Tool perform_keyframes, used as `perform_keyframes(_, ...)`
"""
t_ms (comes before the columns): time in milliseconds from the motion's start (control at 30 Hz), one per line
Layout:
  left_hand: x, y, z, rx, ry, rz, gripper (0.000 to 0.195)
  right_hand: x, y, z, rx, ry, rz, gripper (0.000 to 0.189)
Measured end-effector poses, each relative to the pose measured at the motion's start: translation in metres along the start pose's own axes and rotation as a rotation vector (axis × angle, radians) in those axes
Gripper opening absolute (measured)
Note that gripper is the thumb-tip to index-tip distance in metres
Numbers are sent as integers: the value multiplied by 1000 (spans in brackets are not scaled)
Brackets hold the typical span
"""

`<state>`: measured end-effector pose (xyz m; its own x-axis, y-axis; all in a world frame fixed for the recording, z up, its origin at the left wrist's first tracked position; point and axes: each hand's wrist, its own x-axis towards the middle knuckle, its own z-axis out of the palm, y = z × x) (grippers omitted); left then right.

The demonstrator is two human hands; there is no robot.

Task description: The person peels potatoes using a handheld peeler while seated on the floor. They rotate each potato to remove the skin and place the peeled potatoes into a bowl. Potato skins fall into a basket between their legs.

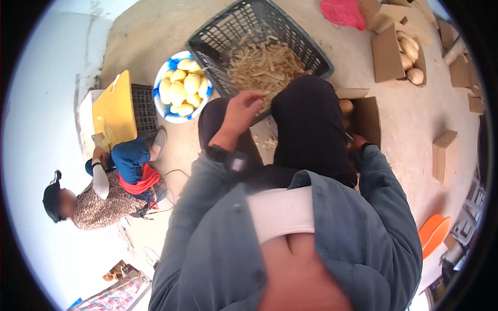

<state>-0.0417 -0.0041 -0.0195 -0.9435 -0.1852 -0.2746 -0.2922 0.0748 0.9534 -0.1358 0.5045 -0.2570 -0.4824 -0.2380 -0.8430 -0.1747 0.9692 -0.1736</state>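
My left hand [246, 110] hovers over the near edge of a black plastic crate [319, 64], its fingers slightly bent and apart with nothing in them. A heap of potato peelings [268, 64] lies in the crate. Low beside my right knee, my right hand [358, 142] reaches into an open cardboard box [369, 116]. A thin, pale tool [349, 136] juts from its fingers; its kind is unclear. Unpeeled potatoes [346, 107] show in that box, partly hidden by my leg. Left of the crate, peeled potatoes [179, 91] fill a blue and white basin [159, 102].
On the left a person [113, 194] sits holding a blade at a yellow board [114, 110], beside a dark crate [144, 109]. At right stand a cardboard box [385, 58] of unpeeled potatoes, a smaller carton [443, 155] and an orange container [433, 235]. A cable [171, 175] lies behind the person.
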Motion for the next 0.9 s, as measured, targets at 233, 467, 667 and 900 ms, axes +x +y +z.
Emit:
perform_keyframes(233,3,2,6,-53,-34,24,24,28,28,19,-69,12,-20,69)
perform_keyframes(467,0,4,1,-31,-18,0,24,40,50,45,68,0,-142,55)
perform_keyframes(667,1,3,-2,-18,-54,20,28,46,34,44,-96,44,-102,60)
perform_keyframes(900,-1,-2,1,-5,-65,15,27,35,32,29,-16,-15,94,73)
